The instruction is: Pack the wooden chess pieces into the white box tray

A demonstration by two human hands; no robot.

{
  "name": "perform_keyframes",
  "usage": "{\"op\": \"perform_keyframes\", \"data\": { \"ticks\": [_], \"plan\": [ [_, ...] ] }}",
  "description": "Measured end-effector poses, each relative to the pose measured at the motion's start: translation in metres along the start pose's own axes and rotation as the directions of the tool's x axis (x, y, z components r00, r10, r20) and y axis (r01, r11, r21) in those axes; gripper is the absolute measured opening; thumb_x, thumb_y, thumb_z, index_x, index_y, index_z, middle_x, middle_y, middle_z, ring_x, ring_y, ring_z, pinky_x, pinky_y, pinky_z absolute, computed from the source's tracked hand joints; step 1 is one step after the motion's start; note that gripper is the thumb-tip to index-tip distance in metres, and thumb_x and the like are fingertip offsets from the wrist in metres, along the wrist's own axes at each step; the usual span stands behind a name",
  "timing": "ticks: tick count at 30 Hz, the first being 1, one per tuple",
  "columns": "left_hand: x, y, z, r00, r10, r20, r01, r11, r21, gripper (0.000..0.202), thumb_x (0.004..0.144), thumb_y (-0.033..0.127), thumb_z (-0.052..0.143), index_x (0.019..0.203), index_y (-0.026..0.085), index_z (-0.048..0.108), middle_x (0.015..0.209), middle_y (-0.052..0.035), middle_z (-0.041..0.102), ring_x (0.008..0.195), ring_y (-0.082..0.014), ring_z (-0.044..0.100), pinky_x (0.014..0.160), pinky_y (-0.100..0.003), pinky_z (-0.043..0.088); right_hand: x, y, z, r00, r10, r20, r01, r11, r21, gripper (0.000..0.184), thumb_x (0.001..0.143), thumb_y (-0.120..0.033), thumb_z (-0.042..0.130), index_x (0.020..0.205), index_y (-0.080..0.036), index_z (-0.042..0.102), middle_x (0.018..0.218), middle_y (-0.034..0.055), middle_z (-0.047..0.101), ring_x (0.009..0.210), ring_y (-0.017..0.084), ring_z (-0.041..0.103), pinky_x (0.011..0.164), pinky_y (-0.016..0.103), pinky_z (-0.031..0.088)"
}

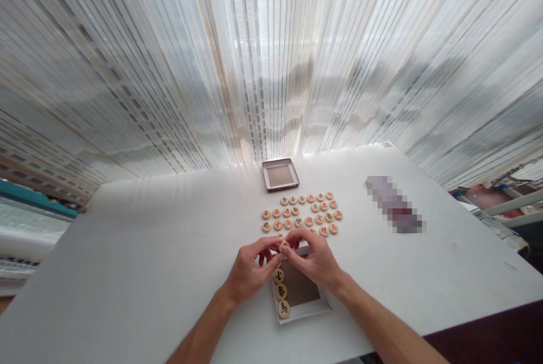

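Over an open box (308,313) on a white table (169,262), the right hand (316,259) pinches a round wooden piece (284,247) — the left hand (246,272) curls close beside it, its grip unclear — above black-marked pieces (281,291) lining one side.

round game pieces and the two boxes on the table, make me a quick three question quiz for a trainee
1. What do the left hand and right hand hold between their fingertips?
2. The clearly visible marks on the lined-up pieces in the near box are: a) red, b) black, c) blue.
3. True or false: the far box stands beyond the loose pieces.

Key: 1. A round piece; 2. b; 3. true.
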State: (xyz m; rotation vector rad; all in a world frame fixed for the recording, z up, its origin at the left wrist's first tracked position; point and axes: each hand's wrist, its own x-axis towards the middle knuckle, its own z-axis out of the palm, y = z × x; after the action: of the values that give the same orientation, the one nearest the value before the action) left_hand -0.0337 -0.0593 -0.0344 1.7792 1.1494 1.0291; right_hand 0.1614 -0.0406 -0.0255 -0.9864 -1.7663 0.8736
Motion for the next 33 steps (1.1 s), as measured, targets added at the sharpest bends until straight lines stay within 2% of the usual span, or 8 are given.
{"op": "perform_keyframes", "data": {
  "ticks": [7, 14, 33],
  "plan": [
    [-0.0005, -0.0017, 0.0010, 1.000, 0.007, 0.011, -0.007, 1.000, 0.009, 0.025, 0.090, 0.028, 0.066, 0.114, 0.020, 0.069, 0.102, -0.0067, 0.075, 0.064, -0.0104, 0.061, 0.056, -0.021, 0.050, -0.0004, 0.0006, -0.0007, 1.000, 0.009, -0.003, -0.009, 1.000, -0.021, 0.007, 0.091, -0.028, 0.065, 0.088, -0.021, 0.064, 0.077, 0.0002, 0.069, 0.069, 0.015, 0.064, 0.065, 0.028, 0.053],
    [-0.0007, -0.0012, 0.0010, 1.000, 0.013, 0.000, -0.013, 1.000, 0.018, 0.026, 0.090, 0.025, 0.066, 0.116, 0.021, 0.067, 0.103, -0.0057, 0.074, 0.064, -0.0100, 0.062, 0.057, -0.021, 0.050, 0.0003, -0.0013, -0.0010, 1.000, -0.004, 0.001, 0.004, 1.000, -0.016, 0.002, 0.091, -0.022, 0.062, 0.091, -0.022, 0.064, 0.078, 0.0002, 0.068, 0.069, 0.015, 0.064, 0.067, 0.027, 0.053],
    [0.0008, 0.0033, -0.0029, 1.000, -0.013, -0.011, 0.013, 1.000, -0.020, 0.028, 0.090, 0.027, 0.067, 0.118, 0.021, 0.066, 0.097, -0.0049, 0.073, 0.064, -0.0101, 0.061, 0.060, -0.021, 0.052, -0.0028, -0.0011, -0.0018, 0.997, -0.045, 0.057, 0.042, 0.997, 0.057, 0.022, 0.086, -0.014, 0.060, 0.107, -0.023, 0.061, 0.090, 0.0021, 0.067, 0.077, 0.016, 0.063, 0.073, 0.030, 0.055]
  ]
}}
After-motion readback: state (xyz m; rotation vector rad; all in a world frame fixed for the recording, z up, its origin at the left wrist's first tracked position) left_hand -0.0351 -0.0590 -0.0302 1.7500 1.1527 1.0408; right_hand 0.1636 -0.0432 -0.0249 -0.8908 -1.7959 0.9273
